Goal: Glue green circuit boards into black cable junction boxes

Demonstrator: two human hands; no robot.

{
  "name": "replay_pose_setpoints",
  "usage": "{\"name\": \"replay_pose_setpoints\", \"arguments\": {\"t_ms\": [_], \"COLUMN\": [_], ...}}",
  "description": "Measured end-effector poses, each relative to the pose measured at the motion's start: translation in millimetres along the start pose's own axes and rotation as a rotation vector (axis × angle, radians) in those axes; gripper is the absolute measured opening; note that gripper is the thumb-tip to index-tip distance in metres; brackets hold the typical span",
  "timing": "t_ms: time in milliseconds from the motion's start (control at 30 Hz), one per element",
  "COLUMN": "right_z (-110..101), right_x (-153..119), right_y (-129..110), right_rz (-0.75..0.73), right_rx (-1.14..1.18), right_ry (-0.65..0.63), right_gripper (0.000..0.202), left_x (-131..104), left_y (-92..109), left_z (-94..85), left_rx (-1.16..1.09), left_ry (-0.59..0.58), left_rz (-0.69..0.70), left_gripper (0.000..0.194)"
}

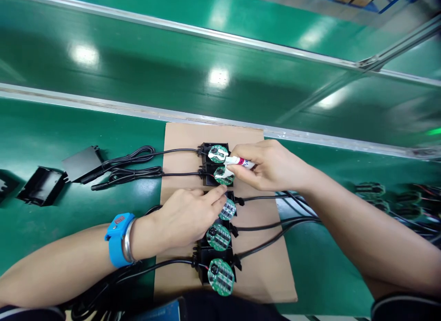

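My right hand (267,164) is closed around a small white tube (239,162) with a red band, its nozzle pointing left over the second round green circuit board (223,175). White paste lies on this board and on the top board (218,154). My left hand (193,215) has its fingers stretched out, the tips at the lower edge of the second board, partly covering the third board (228,209). Two lower boards (218,237) show no paste. The boards rest on black plastic boxes (203,278), lined up in a column.
A cardboard sheet (257,252) lies under the boxes on the green table (131,128). Coiled black cables (138,157) run off both sides. At left are an open black box (44,185) and a grey-black one (82,162). More circuit boards (370,188) sit at right.
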State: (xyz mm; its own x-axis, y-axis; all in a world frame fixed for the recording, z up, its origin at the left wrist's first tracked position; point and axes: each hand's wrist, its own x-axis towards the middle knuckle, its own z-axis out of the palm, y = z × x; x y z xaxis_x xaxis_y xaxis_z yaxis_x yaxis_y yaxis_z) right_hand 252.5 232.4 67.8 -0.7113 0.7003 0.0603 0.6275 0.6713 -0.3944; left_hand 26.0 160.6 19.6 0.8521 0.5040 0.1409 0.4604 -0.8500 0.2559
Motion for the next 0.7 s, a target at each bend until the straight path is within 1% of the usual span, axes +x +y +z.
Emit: {"name": "replay_pose_setpoints", "arguments": {"t_ms": [267, 400, 533, 700], "right_z": [-4.7, -7.8, -7.0, -2.7], "right_x": [-13.7, -16.2, -13.9, -6.9], "right_y": [-2.0, -0.2, 2.1, 1.2], "right_rz": [0.015, 0.071, 0.112, 0.131], "right_rx": [0.032, 0.013, -0.015, 0.004], "right_ry": [-0.029, -0.028, -0.007, -0.001], "right_gripper": [0.023, 0.022, 0.025, 0.021], "left_x": [1.0, 0.9, 0.8, 0.7], "left_y": [-0.1, 0.0, -0.1, -0.4], "left_z": [-3.5, -4.5, -3.1, -3.0], "left_rx": [-0.008, -0.006, -0.014, -0.027], "left_ry": [0.001, -0.011, -0.009, -0.007], "left_rz": [-0.001, 0.002, 0.002, 0.003], "left_gripper": [0.042, 0.042, 0.041, 0.045]}}
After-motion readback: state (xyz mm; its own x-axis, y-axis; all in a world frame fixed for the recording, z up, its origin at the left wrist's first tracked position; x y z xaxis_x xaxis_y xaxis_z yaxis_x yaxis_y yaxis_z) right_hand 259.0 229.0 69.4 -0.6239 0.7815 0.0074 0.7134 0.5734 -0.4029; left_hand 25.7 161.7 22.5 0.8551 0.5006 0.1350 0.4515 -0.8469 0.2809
